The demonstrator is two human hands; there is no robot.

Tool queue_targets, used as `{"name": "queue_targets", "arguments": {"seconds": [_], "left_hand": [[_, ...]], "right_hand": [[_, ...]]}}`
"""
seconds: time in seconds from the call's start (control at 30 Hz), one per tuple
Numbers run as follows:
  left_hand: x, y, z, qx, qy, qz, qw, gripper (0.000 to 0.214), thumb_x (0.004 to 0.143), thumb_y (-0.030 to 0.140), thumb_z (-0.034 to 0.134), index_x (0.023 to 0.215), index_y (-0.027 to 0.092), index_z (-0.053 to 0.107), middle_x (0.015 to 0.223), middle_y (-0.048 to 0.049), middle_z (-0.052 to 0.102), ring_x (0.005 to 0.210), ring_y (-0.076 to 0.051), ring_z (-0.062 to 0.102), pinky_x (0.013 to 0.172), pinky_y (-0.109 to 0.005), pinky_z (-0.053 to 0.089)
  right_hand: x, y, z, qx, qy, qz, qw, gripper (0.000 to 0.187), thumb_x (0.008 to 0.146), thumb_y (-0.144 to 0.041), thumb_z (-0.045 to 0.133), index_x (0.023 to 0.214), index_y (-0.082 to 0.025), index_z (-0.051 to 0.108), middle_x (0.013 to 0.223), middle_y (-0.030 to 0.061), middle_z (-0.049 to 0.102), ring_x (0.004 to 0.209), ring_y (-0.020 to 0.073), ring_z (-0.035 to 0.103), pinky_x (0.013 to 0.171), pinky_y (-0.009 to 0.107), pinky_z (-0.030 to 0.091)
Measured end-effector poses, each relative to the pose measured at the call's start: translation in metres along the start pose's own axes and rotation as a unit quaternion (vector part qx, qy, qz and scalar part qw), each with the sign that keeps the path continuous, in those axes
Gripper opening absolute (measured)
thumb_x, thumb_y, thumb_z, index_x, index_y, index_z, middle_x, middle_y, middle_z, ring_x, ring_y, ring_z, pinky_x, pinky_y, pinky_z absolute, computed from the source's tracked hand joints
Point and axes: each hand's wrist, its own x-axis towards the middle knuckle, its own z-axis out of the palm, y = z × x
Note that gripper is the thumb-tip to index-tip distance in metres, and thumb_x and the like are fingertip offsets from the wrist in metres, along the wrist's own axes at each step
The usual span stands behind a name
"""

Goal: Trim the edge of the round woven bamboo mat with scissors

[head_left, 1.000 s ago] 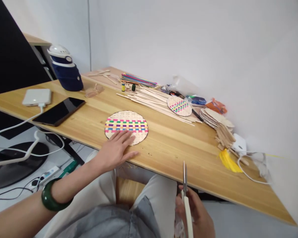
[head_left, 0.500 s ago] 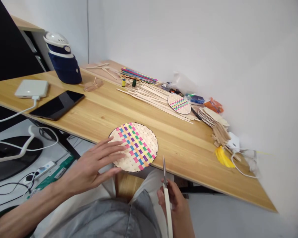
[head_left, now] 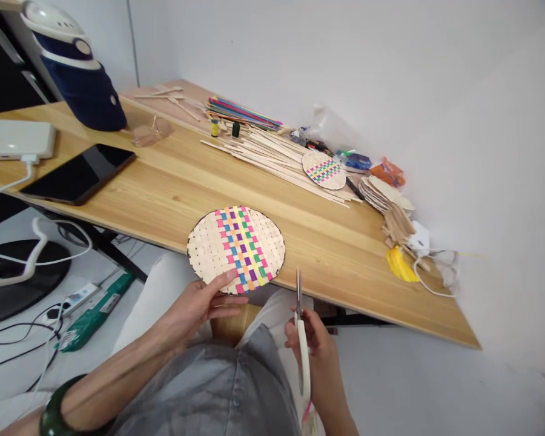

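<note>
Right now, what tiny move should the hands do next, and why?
Maybe the left hand could tilt up the near edge of the woven mat: its thumb already rests there, and that edge pokes out past the table. The scissors in the right hand are close by, so I'd tilt gently.

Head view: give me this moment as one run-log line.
left hand: thumb on near side of woven disc | right hand: holding scissors, blades pointing away from wearer | second disc: on pale strips
</note>
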Motion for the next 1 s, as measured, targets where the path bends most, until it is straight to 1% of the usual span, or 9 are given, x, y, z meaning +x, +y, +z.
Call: {"name": "queue_targets", "arguments": {"seconds": [0.1,0.2,0.33,0.47,0.53,0.6,0.7,0.83,1.0], "left_hand": [[0.001,-0.007,0.006,-0.016,0.026,0.032,0.999,0.035,0.075,0.037,0.081,0.101,0.014,0.075,0.097,-0.0112,0.081,0.085,-0.026,0.076,0.074,-0.031,0.064],[-0.004,-0.013,0.001,-0.01,0.028,0.03,0.999,0.032,0.075,0.036,0.081,0.095,0.012,0.076,0.097,-0.012,0.081,0.083,-0.026,0.076,0.074,-0.031,0.065],[-0.016,-0.018,-0.007,-0.023,0.06,0.027,0.998,0.028,0.073,0.034,0.082,0.088,0.011,0.078,0.093,-0.0126,0.081,0.082,-0.026,0.076,0.075,-0.031,0.065],[-0.025,-0.025,-0.004,-0.096,0.099,0.035,0.99,0.017,0.077,0.029,0.077,0.081,0.013,0.078,0.091,-0.0106,0.081,0.081,-0.025,0.075,0.077,-0.035,0.065],[-0.028,-0.029,0.001,-0.122,0.092,0.018,0.988,0.017,0.077,0.029,0.078,0.079,0.012,0.078,0.087,-0.0116,0.081,0.084,-0.025,0.075,0.082,-0.035,0.064],[-0.029,-0.032,0.007,-0.122,0.064,0.001,0.99,0.023,0.074,0.033,0.081,0.077,0.01,0.078,0.085,-0.0136,0.081,0.086,-0.026,0.076,0.084,-0.031,0.062],[-0.028,-0.034,0.019,-0.102,0.032,0.007,0.994,0.033,0.067,0.04,0.087,0.079,0.011,0.078,0.087,-0.0135,0.081,0.089,-0.026,0.076,0.084,-0.029,0.061],[-0.027,-0.035,0.029,-0.103,0.044,0.004,0.994,0.038,0.056,0.041,0.093,0.076,0.013,0.077,0.079,-0.0099,0.081,0.078,-0.025,0.076,0.078,-0.03,0.063],[-0.029,-0.042,0.032,-0.133,0.041,-0.022,0.99,0.035,0.057,0.036,0.093,0.078,0.012,0.078,0.079,-0.0088,0.081,0.073,-0.022,0.076,0.073,-0.029,0.064]], "right_hand": [[-0.003,-0.005,0.003,0.003,0.013,0.019,1.0,0.047,0.082,-0.055,0.066,0.11,-0.017,0.065,0.077,0.0036,0.067,0.065,0.0176,0.062,0.063,0.028,0.055],[-0.005,-0.003,0.004,0.033,0.012,0.049,0.998,0.05,0.08,-0.058,0.066,0.11,-0.017,0.065,0.079,0.0045,0.068,0.064,0.0172,0.062,0.062,0.028,0.055],[-0.009,0.005,0.011,0.077,0.005,0.061,0.995,0.048,0.081,-0.054,0.069,0.112,-0.018,0.065,0.082,0.0048,0.068,0.068,0.0177,0.064,0.063,0.028,0.055],[-0.01,0.012,0.021,0.115,0.011,0.065,0.991,0.043,0.082,-0.049,0.07,0.111,-0.019,0.065,0.083,0.0044,0.068,0.069,0.0174,0.064,0.062,0.027,0.055],[-0.011,0.012,0.024,0.129,0.009,0.067,0.989,0.041,0.083,-0.048,0.069,0.11,-0.018,0.065,0.081,0.0039,0.068,0.065,0.0164,0.063,0.06,0.026,0.055],[-0.011,0.011,0.026,0.137,0.006,0.064,0.988,0.039,0.083,-0.047,0.069,0.11,-0.018,0.066,0.08,0.0038,0.068,0.063,0.016,0.063,0.058,0.026,0.056],[-0.013,0.006,0.026,0.141,0.008,0.059,0.988,0.038,0.084,-0.047,0.069,0.109,-0.019,0.066,0.083,0.0041,0.069,0.065,0.0156,0.063,0.061,0.026,0.056],[-0.016,-0.001,0.027,0.126,-0.003,0.064,0.99,0.037,0.085,-0.049,0.068,0.108,-0.02,0.066,0.084,0.0039,0.07,0.067,0.0155,0.064,0.063,0.025,0.055],[-0.019,-0.007,0.032,0.116,-0.01,0.073,0.991,0.039,0.086,-0.051,0.067,0.11,-0.021,0.064,0.084,0.0029,0.07,0.071,0.016,0.065,0.063,0.023,0.053]]}}
